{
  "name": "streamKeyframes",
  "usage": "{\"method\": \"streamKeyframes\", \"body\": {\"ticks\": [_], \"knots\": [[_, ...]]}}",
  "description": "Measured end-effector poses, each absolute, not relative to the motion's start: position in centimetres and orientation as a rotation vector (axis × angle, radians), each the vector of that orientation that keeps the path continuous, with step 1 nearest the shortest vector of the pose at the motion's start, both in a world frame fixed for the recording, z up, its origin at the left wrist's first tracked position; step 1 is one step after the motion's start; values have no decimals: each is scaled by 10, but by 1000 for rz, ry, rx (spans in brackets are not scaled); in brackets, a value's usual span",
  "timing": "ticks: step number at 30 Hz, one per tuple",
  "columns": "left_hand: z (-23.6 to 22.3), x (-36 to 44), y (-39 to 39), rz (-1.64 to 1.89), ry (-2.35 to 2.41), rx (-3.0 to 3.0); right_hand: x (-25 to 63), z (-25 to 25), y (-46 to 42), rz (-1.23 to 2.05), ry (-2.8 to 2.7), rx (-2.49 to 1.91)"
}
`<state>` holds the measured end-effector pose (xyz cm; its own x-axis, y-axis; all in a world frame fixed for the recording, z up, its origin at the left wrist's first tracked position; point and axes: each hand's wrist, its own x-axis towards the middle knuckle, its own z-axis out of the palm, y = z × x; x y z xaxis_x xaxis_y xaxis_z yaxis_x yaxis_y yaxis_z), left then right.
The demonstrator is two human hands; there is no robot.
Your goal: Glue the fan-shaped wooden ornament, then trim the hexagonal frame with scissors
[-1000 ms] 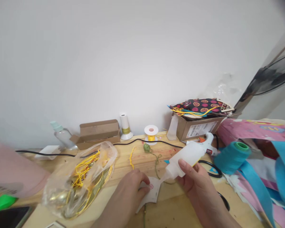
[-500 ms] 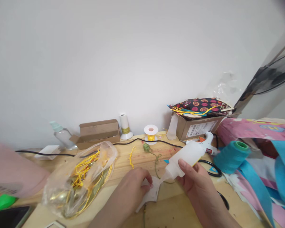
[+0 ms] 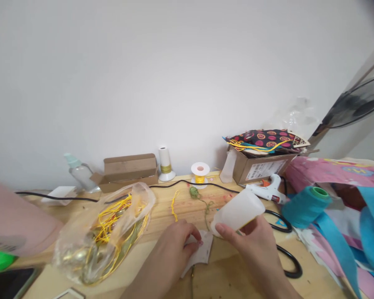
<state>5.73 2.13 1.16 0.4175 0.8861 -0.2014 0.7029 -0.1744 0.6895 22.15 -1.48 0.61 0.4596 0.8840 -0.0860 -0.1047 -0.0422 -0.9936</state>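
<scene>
Our left hand (image 3: 180, 241) pinches a small pink piece (image 3: 201, 242) at the white card (image 3: 205, 252) on the surface (image 3: 227, 276), apparently for fine control; our right hand (image 3: 256, 241) grasps the white bottle (image 3: 238, 209) nearby, tilted base-up, likely to aim its hidden neck downward.

Soft, diffuse light, with a slightly hazy picture.
The pale wall (image 3: 187, 83) is brightest around its middle and greys outward, the top right corner darkest. Faint shadows fall beside the cardboard box (image 3: 239, 168) and on the surface (image 3: 227, 270) near the fingers (image 3: 190, 229). Glints dot the plastic bag (image 3: 81, 249); the label (image 3: 264, 169) print blurs, and the fan (image 3: 358, 104) looks stretched.
</scene>
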Motion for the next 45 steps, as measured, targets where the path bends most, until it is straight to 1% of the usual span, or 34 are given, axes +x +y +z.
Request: {"method": "streamKeyframes", "body": {"ticks": [8, 12, 19, 25, 32, 40, 45], "knots": [[13, 58, 20, 337, 1368, 1987, 214, 4, -16, 914, -891, -1437], [13, 57, 19, 362, 1350, 1985, 210, 6, -17, 834, -883, -1454], [16, 58, 18, 361, 1343, 1996, 206, 10, -17, 844, -918, -1447], [15, 57, 17, 353, 1371, 2018, 215, 3, -16, 823, -939, -1440], [23, 55, -1, 141, 1305, 2300, 225, 8, -19, 829, -926, -1432], [14, 52, -3, 239, 1261, 2301, 225, 9, -20, 861, -911, -1450], [14, 45, -3, 290, 1278, 2187, 225, 11, -19, 862, -917, -1428]]}}
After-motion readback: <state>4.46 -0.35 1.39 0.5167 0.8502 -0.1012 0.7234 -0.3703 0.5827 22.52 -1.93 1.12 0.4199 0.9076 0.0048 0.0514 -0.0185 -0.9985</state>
